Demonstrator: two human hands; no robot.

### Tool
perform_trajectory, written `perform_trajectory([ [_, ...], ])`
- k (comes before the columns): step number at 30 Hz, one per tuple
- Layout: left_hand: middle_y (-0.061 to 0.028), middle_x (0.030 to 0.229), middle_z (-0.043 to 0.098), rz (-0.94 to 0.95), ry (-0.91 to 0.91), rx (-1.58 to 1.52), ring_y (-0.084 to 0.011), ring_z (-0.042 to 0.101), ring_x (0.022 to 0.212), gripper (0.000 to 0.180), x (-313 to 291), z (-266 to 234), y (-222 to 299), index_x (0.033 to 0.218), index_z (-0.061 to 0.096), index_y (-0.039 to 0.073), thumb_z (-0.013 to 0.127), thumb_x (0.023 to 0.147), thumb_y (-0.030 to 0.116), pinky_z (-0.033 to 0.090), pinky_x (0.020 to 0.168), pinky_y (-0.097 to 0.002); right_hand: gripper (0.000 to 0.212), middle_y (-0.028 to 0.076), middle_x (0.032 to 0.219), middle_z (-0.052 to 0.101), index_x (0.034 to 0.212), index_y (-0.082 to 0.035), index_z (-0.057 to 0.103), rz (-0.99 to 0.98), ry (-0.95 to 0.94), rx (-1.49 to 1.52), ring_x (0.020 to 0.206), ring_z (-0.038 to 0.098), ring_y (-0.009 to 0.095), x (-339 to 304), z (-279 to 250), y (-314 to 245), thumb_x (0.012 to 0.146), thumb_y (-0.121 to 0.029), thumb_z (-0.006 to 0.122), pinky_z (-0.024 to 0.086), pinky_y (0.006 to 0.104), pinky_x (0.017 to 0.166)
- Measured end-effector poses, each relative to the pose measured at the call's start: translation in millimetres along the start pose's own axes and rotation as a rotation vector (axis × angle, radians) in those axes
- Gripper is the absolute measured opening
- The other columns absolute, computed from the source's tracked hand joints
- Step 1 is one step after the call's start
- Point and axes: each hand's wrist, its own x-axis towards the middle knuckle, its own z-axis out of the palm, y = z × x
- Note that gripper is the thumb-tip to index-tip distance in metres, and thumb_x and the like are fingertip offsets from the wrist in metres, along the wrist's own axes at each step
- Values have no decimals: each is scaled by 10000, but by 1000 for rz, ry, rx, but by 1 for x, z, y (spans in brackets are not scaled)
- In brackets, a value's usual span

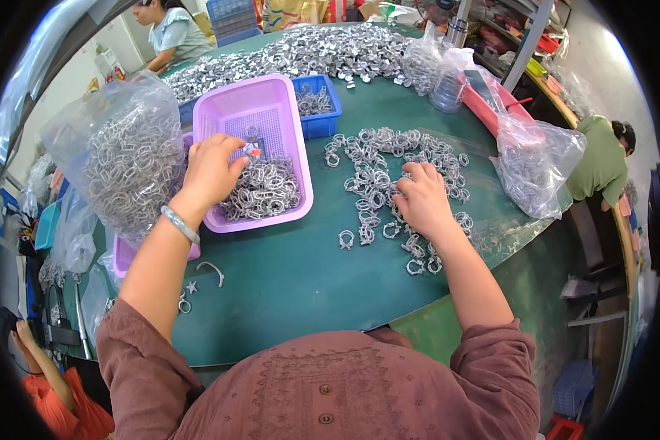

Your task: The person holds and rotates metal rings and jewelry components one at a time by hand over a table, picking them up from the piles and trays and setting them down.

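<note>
My left hand (214,172) is over the left side of a purple plastic basket (306,165), thumb and forefinger apart. Just beyond those fingertips is a small grey metal piece with a ring and a reddish spot (252,149); I cannot tell whether it touches them. Grey metal rings (262,192) are heaped in the near part of the basket. To the right, my right hand (424,202) reaches into a loose spread of similar metal rings (374,172) on the green tabletop. Its fingers are bent and closed, and what they grip is hidden.
Clear bags of metal pieces stand at left (128,150) and right (539,165). Behind the basket is a blue bin (330,121); a large heap of metal pieces (330,51) covers the far table. Another person (174,37) sits far left, and one in green (598,161) works at right.
</note>
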Motion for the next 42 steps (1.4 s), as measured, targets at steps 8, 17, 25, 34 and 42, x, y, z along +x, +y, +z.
perform_trajectory([
  [8, -121, 934, 584, 183, 43, -232, -321, 547, 896, 223, -21, -11, 32, 945, 609, 32, 638, 743, 122, 417, 785, -398, 73, 106, 982, 566, 742, -39, 588, 72, 82, 239, 969, 490, 299, -3, -1, 5, 679, -46, 623, 404, 380, 817],
  [17, -117, 964, 571, 201, -99, -420, -307, 534, 909, 234, -66, -13, 68, 959, 607, 52, 661, 743, 122, 419, 793, -378, 144, 108, 735, 581, 861, -18, 513, 402, -26, 607, 619, 566, 206, 3, -28, -13, 747, -18, 601, 446, 284, 573],
  [25, -121, 929, 569, 136, -182, -570, -284, 564, 839, 247, -96, -3, 74, 966, 593, 32, 666, 745, 115, 464, 720, -339, 181, 120, 808, 628, 947, -14, 563, 261, -46, 523, 732, 622, 217, 9, -34, -28, 769, -3, 598, 483, 299, 658],
  [34, -101, 910, 582, -6, -182, -729, -199, 577, 799, 287, -112, -1, 80, 1024, 589, 16, 666, 758, 93, 472, 699, -291, 245, 28, 904, 603, 1041, 4, 561, 332, -202, 1365, 829, 564, 77, 10, -31, -53, 801, 52, 573, 465, 212, 730],
  [42, -67, 863, 569, -113, 129, -996, -140, 550, 763, 295, -115, 5, 85, 1042, 577, 4, 661, 762, 40, 461, 679, -258, 260, 74, 927, 637, 1041, 4, 570, -25, -182, 1317, 842, 612, 132, 26, -6, -125, 786, 21, 616, 496, 261, 749],
])
